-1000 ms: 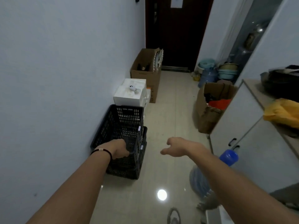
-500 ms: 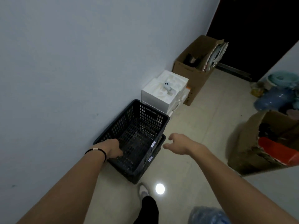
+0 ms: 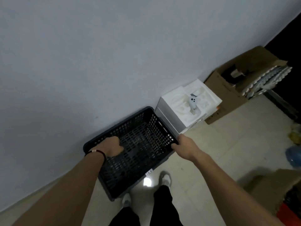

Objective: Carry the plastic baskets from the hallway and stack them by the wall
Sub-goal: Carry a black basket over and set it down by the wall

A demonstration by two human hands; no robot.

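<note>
A black perforated plastic basket (image 3: 140, 149) sits on the floor against the pale wall (image 3: 97, 62), nested on another basket whose rim shows just below it. My left hand (image 3: 110, 146), with a black band on the wrist, grips the basket's near-left rim. The fingers of my right hand (image 3: 184, 145) are curled on the right corner of the rim. The basket is empty.
White foam packaging (image 3: 190, 103) with a small grey device on it stands right beside the basket. Behind it is an open cardboard box (image 3: 234, 82). Another cardboard box (image 3: 276, 190) and a blue water bottle (image 3: 293, 157) are at the right. My feet stand just below the basket.
I stepped closer and now look steeply down. My right hand went from hovering open in the air to gripping the basket's right corner. The left hand stayed on the rim.
</note>
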